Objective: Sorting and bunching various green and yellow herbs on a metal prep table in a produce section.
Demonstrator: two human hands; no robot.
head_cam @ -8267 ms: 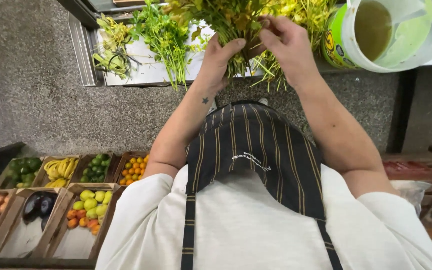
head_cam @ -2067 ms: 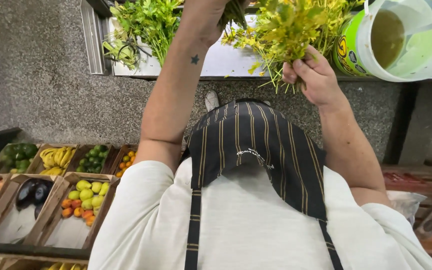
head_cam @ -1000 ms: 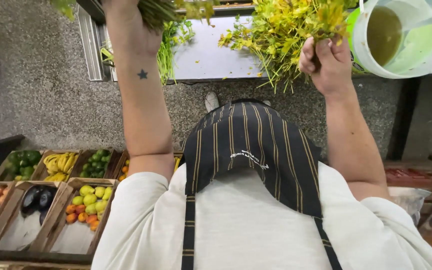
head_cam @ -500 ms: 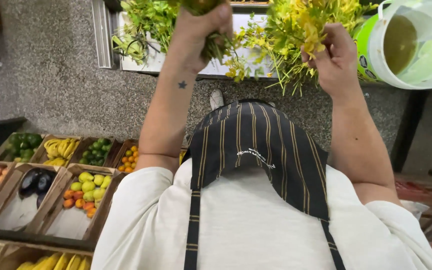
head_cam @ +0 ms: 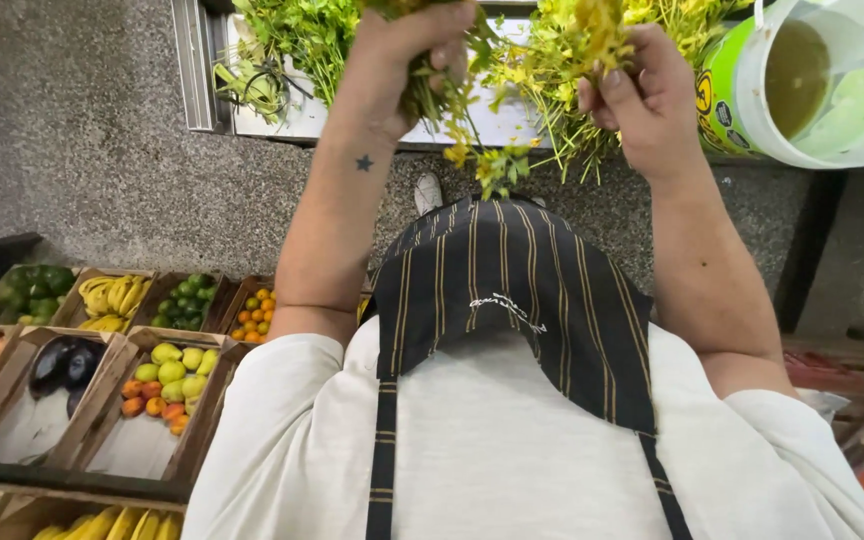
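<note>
My left hand is closed around a small bunch of green stems with yellow flowers, held up in front of me. My right hand grips a larger bunch of yellow-flowered stems just to its right; the two bunches touch. Both hang over a white metal tray on the ground that carries green leafy herbs. A small sprig dangles below the left bunch.
A white plastic bucket with cloudy liquid and a green label stands at the right. Wooden crates of fruit and vegetables line the lower left. My striped apron and white shirt fill the lower middle. Speckled grey floor lies between.
My left hand has come down from the top edge and brought its bunch beside the right hand's flowers. The right hand has stayed near the bucket.
</note>
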